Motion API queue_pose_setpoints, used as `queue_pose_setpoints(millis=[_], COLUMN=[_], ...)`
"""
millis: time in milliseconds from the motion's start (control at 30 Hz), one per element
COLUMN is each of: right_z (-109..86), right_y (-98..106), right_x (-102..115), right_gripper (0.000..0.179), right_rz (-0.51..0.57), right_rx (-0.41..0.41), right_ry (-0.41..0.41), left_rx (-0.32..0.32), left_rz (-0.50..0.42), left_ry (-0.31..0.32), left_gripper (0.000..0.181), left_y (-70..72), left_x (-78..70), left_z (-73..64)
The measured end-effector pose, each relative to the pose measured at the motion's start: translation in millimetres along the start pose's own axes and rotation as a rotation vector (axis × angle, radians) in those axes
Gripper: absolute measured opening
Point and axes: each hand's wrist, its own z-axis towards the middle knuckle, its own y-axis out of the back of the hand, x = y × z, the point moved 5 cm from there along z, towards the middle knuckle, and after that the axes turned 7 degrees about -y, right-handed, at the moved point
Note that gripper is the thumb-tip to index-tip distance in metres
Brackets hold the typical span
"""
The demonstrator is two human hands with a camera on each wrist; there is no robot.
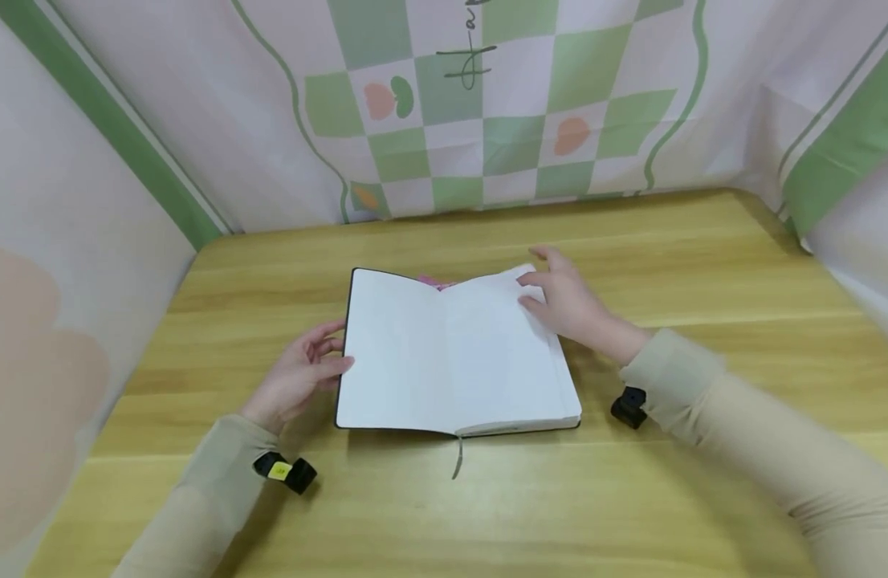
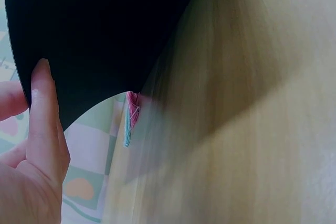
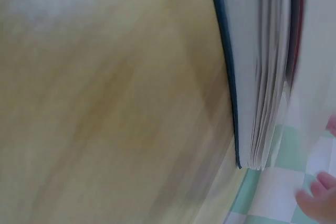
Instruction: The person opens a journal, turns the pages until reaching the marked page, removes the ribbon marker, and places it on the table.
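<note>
A notebook with a black cover lies open on the wooden table, its white pages blank. My left hand holds the left cover's edge, thumb on the page side and fingers behind against the black cover. That cover stands tilted up off the table in the left wrist view. Over the top right corner of the right page is my right hand, its fingers spread and its fingertips right at the page. A grey ribbon hangs from the bottom of the spine. Pink and teal threads poke out at the top.
The wooden table reaches back to a hanging green and white checked cloth. Pale cloth with green bands borders it on the left and right. Black wrist cameras sit at both cuffs.
</note>
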Motion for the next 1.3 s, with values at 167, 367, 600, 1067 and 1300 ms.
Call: queue_pose_setpoints(millis=[167, 367, 600, 1067, 1300], right_z=[-3.2, -7.7, -13.9, -10.6, -5.7], right_y=[-0.5, -1.0, -2.7, -4.0, -18.0], right_x=[2.5, -2.1, -6.5, 33.9, 56.2], right_gripper=[0.026, 0.037, 0.056, 0.046, 0.051], right_rz=[0.053, 0.313, 0.760, 1.175, 1.030], right_rx=[-0.022, 0.100, 0.319, 0.419, 0.530], right_ry=[0.028, -0.095, -0.313, -0.298, -0.213], left_rx=[-0.002, 0.008, 0.011, 0.020, 0.016], left_rz=[-0.008, -0.017, -0.028, -0.082, -0.088], left_ry=[-0.003, -0.016, -0.017, -0.015, -0.014], left_gripper=[0.066, 0.066, 0.066, 0.066, 0.066], left_y=[0.4, -0.3, -0.7, -2.6, -3.1], left_x=[2.1, 2.0, -0.4, -0.9, -1.3], left_z=[-2.3, -1.8, -1.6, -1.9, -0.9])
